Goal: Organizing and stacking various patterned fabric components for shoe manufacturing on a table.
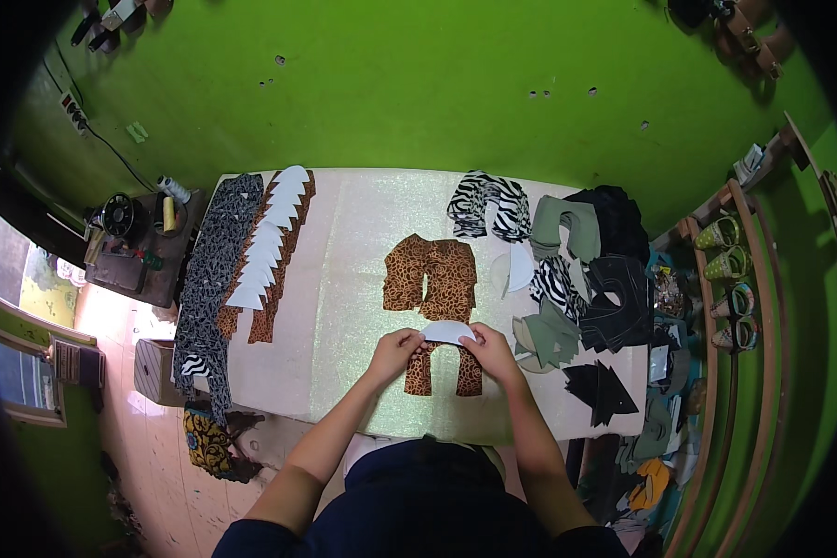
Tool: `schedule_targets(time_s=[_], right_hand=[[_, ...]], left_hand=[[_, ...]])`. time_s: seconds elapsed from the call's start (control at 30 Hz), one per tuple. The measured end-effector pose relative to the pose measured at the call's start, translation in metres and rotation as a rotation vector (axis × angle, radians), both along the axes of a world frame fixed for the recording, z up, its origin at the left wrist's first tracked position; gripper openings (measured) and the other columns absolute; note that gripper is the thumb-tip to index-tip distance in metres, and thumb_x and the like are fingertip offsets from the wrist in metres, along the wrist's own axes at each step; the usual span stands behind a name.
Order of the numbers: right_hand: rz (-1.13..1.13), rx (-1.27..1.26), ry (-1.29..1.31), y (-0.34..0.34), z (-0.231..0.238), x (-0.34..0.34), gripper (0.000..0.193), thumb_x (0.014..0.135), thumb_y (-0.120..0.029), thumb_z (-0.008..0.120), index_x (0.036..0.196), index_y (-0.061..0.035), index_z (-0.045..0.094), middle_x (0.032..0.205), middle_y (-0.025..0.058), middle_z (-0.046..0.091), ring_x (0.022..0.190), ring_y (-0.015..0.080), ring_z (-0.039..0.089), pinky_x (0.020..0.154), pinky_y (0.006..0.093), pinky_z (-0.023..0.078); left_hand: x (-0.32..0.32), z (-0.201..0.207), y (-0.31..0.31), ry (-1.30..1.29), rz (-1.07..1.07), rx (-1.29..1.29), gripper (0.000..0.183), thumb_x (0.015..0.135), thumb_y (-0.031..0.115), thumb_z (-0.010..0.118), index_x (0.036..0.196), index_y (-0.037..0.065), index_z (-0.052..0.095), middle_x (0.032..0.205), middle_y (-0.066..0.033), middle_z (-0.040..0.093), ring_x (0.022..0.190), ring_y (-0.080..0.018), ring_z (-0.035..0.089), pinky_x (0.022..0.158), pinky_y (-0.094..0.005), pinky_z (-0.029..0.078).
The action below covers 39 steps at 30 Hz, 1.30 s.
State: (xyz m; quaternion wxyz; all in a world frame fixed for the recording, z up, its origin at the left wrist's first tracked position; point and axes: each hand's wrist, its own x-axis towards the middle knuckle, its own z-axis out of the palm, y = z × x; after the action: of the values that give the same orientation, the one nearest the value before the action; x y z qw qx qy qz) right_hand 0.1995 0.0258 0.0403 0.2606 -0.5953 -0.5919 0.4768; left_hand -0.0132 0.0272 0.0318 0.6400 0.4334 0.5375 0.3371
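A white half-moon piece lies across the top of an arch-shaped leopard-print piece near the table's front edge. My left hand pinches its left end, and my right hand grips the right end. The two legs of the leopard piece point toward me below my fingers. Just beyond my hands are more leopard-print pieces, lying in overlapping stacks. Whether my fingers also hold the leopard piece under the white one cannot be made out.
On the left lie overlapping leopard pieces topped with white half-moons, beside grey patterned pieces. Zebra-print pieces, green pieces and black pieces crowd the right. A sewing machine stands left; a wooden shoe rack stands right.
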Motion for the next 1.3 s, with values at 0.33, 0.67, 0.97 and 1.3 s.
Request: schedule_targets(time_s=[0.33,0.67,0.97,1.3], right_hand=[[-0.139,0.059,-0.037,-0.018,-0.009,-0.004,0.022,0.081,-0.015,0.060,0.100,-0.0027,0.057,0.073,0.0083,0.060,0.060,0.0137,0.052,0.058,0.0264,0.042],[-0.148,0.298,-0.317,-0.026,-0.022,-0.018,0.027,0.079,-0.014,0.060,0.104,-0.0064,0.054,0.089,0.0151,0.062,0.082,0.0313,0.059,0.070,0.0383,0.046],[-0.124,0.380,-0.396,-0.026,-0.027,-0.019,0.027,0.078,-0.012,0.060,0.102,-0.0047,0.052,0.086,0.0145,0.060,0.081,0.0320,0.058,0.070,0.0401,0.045],[-0.143,0.365,-0.495,-0.028,-0.023,-0.026,0.029,0.076,-0.013,0.061,0.102,-0.0054,0.050,0.093,0.0125,0.057,0.087,0.0307,0.055,0.073,0.0401,0.043]], left_hand=[[-0.007,-0.003,-0.012,0.491,-0.135,0.142,0.023,0.079,0.025,0.064,0.081,0.001,0.063,0.067,-0.0074,0.061,0.059,-0.0144,0.056,0.056,-0.0274,0.043],[0.000,0.005,-0.011,0.771,-0.195,0.102,0.025,0.077,0.031,0.060,0.081,0.007,0.063,0.072,-0.0088,0.063,0.068,-0.0260,0.062,0.062,-0.0354,0.047],[0.005,0.006,-0.008,0.836,-0.237,0.070,0.024,0.077,0.031,0.059,0.080,0.008,0.061,0.076,-0.0090,0.064,0.074,-0.0273,0.061,0.065,-0.0363,0.048],[0.008,0.004,-0.001,0.932,-0.299,0.035,0.026,0.076,0.034,0.059,0.080,0.008,0.059,0.078,-0.0118,0.064,0.076,-0.0293,0.061,0.067,-0.0379,0.047]])
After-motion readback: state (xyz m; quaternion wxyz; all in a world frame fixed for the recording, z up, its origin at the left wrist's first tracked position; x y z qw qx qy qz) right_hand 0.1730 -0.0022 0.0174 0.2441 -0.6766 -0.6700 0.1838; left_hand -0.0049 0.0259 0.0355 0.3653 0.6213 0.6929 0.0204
